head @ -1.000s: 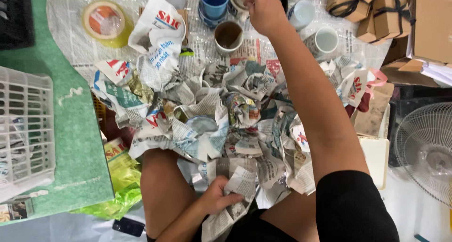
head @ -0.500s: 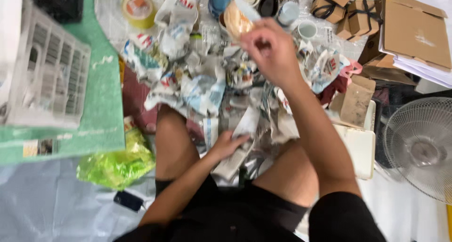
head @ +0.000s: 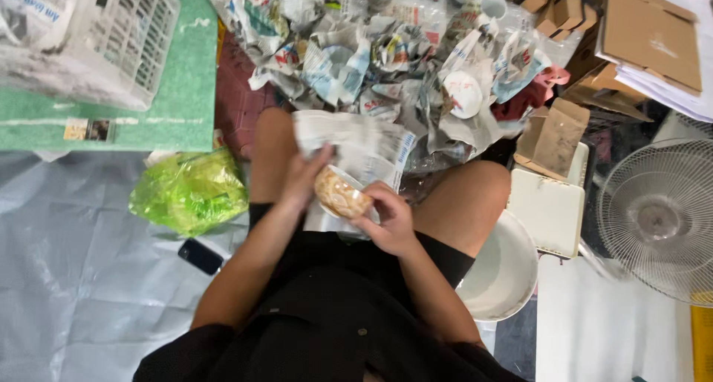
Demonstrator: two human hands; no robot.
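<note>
Cup (head: 342,194), small, round and patterned in tan and white, sits over the person's lap between both hands, tilted so its side faces the camera. The right hand (head: 390,220) curls its fingers around the cup's lower right side and holds it. The left hand (head: 303,180) touches the cup's left edge, its fingers also pressed against a sheet of newspaper (head: 356,148) that lies just behind and under the cup, draped across the knees. How tightly the left hand grips the paper cannot be told. Beyond the knees spreads a heap of crumpled newspaper (head: 356,55) with a white cup (head: 464,94) nested in it. A green plastic bag (head: 189,191) lies on the floor to the left, a dark phone (head: 200,256) near it. To the right stand a white basin (head: 505,274), cardboard boxes (head: 553,137) and a white fan (head: 657,219).
</note>
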